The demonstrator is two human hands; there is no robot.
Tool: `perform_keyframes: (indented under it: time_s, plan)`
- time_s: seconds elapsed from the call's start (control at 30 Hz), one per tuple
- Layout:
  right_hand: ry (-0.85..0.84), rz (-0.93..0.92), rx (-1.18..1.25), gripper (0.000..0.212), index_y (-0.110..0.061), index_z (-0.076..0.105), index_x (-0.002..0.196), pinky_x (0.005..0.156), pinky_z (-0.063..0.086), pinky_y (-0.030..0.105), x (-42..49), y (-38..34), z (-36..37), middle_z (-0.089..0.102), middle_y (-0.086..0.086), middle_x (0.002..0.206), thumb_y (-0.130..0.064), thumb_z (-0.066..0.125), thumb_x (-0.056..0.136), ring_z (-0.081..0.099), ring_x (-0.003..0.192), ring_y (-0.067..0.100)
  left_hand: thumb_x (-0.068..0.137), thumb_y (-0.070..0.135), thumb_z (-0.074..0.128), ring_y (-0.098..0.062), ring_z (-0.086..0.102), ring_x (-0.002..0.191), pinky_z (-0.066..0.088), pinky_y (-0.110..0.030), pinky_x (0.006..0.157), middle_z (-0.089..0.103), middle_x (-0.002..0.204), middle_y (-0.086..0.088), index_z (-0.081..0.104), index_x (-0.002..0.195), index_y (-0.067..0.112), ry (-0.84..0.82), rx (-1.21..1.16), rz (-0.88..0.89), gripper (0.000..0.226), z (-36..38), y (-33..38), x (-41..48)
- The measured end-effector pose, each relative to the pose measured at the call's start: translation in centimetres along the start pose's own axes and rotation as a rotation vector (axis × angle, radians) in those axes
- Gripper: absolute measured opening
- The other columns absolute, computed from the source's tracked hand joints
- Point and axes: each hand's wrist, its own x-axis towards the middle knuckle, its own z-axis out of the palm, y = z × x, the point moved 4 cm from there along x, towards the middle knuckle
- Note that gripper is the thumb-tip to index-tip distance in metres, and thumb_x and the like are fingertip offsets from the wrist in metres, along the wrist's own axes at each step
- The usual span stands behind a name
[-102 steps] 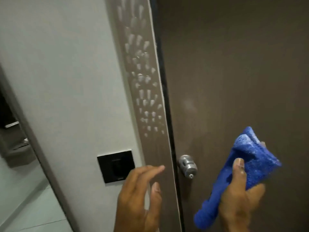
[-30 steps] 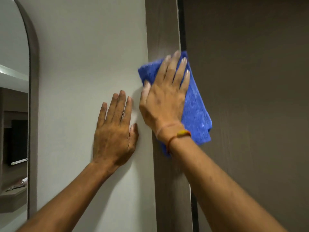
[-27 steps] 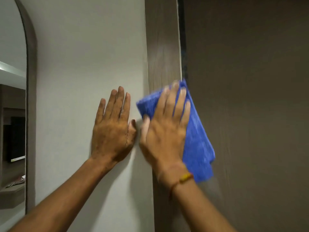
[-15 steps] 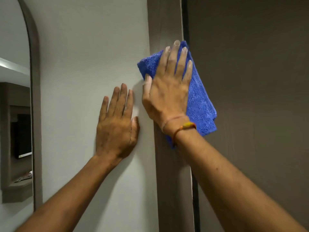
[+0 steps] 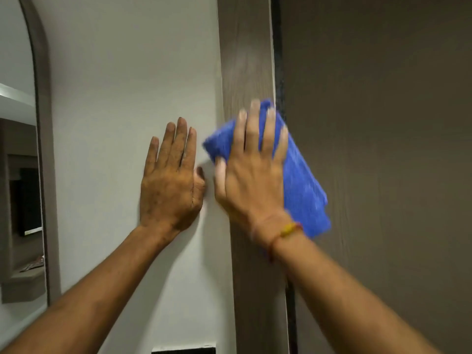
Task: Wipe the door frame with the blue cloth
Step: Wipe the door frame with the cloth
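While the door frame (image 5: 246, 60) rises beside the wall (image 5: 127, 85), my right hand (image 5: 251, 180) presses the blue cloth (image 5: 304, 190) flat against it, fingers spread; my left hand (image 5: 169, 185) lies open, empty. Its loose corner overhanging the door could bunch, I judge.

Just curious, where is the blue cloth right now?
The blue cloth lies flat under the right hand, pressed on the brown door frame, just right of the left hand.
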Motion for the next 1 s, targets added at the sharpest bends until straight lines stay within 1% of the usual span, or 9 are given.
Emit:
perform_keyframes:
  time_s: [0.13,0.27,0.4,0.47,0.6,0.67,0.8,0.9,1.0]
  plan:
    - [0.052,0.059,0.049,0.077,-0.004,0.008,0.148,0.119,0.005,0.057,5.0,-0.1,-1.0,0.004,0.019,0.160,-0.040,0.034,0.086,-0.001,0.146,0.040,0.091,0.028,0.022,-0.029,0.011,0.144,0.013,-0.047,0.118,0.016,0.155,-0.018,0.015,0.145,0.005,0.006,0.012,-0.015,0.059,0.0,0.0,-0.1]
    - [0.046,0.088,0.082,0.077,-0.004,0.008,0.149,0.119,0.008,0.057,-1.8,-0.2,0.3,0.006,0.018,0.160,-0.039,0.033,0.084,-0.001,0.146,0.041,0.089,0.024,0.026,-0.030,0.013,0.144,0.014,-0.048,0.118,0.018,0.155,-0.018,0.017,0.145,0.003,0.026,0.002,0.009,0.060,0.1,0.0,-0.2]
    - [-0.038,0.006,0.010,0.080,-0.003,0.014,0.148,0.115,0.014,0.060,-8.7,0.3,1.5,0.014,0.020,0.158,-0.039,0.039,0.080,0.005,0.145,0.043,0.090,0.024,0.025,-0.027,0.010,0.145,0.015,-0.048,0.118,0.014,0.156,-0.015,0.015,0.146,0.004,0.024,0.010,0.004,0.060,0.2,-0.3,-0.3]
    - [-0.043,-0.014,-0.037,0.080,-0.003,0.016,0.147,0.115,0.017,0.062,-7.0,0.6,1.5,0.017,0.020,0.158,-0.041,0.037,0.080,0.007,0.144,0.043,0.090,0.024,0.024,-0.028,0.011,0.145,0.015,-0.048,0.118,0.015,0.156,-0.016,0.015,0.146,0.004,0.035,0.006,0.012,0.060,0.2,-0.2,-0.3]
    - [0.016,0.023,0.037,0.078,-0.005,0.009,0.148,0.118,0.006,0.059,2.4,0.0,-0.3,0.005,0.019,0.160,-0.039,0.035,0.083,-0.001,0.146,0.041,0.091,0.024,0.025,-0.028,0.013,0.144,0.016,-0.049,0.118,0.018,0.155,-0.016,0.017,0.145,0.005,0.044,-0.003,-0.001,0.058,0.3,-0.2,-0.5]
    - [0.048,0.042,0.045,0.077,-0.005,0.007,0.149,0.119,0.005,0.057,5.0,0.0,-0.8,0.003,0.018,0.160,-0.039,0.034,0.085,-0.002,0.146,0.040,0.091,0.026,0.025,-0.028,0.014,0.144,0.016,-0.049,0.117,0.018,0.155,-0.015,0.017,0.145,0.005,0.038,0.003,-0.009,0.058,0.3,-0.2,-0.5]
    - [0.074,0.036,0.070,0.077,-0.004,0.009,0.149,0.119,0.010,0.056,0.1,0.0,0.3,0.006,0.018,0.160,-0.038,0.035,0.085,0.001,0.147,0.039,0.090,0.025,0.024,-0.028,0.012,0.145,0.015,-0.048,0.118,0.017,0.155,-0.016,0.017,0.145,0.004,0.034,0.001,-0.009,0.059,0.3,-0.3,-0.6]
    - [0.023,0.019,0.049,0.078,-0.004,0.013,0.148,0.118,0.016,0.057,-4.8,0.2,1.1,0.012,0.018,0.159,-0.040,0.036,0.083,0.006,0.146,0.040,0.090,0.027,0.025,-0.029,0.012,0.144,0.014,-0.048,0.118,0.018,0.155,-0.016,0.018,0.145,0.004,0.017,0.006,-0.010,0.060,0.3,-0.3,-0.4]
    - [-0.006,-0.021,0.001,0.077,-0.004,0.014,0.148,0.118,0.012,0.058,-2.9,0.5,0.7,0.013,0.018,0.159,-0.041,0.035,0.083,0.007,0.146,0.040,0.090,0.027,0.025,-0.029,0.011,0.144,0.014,-0.049,0.118,0.016,0.155,-0.016,0.016,0.145,0.004,0.001,-0.004,-0.005,0.060,0.4,-0.3,-0.5]
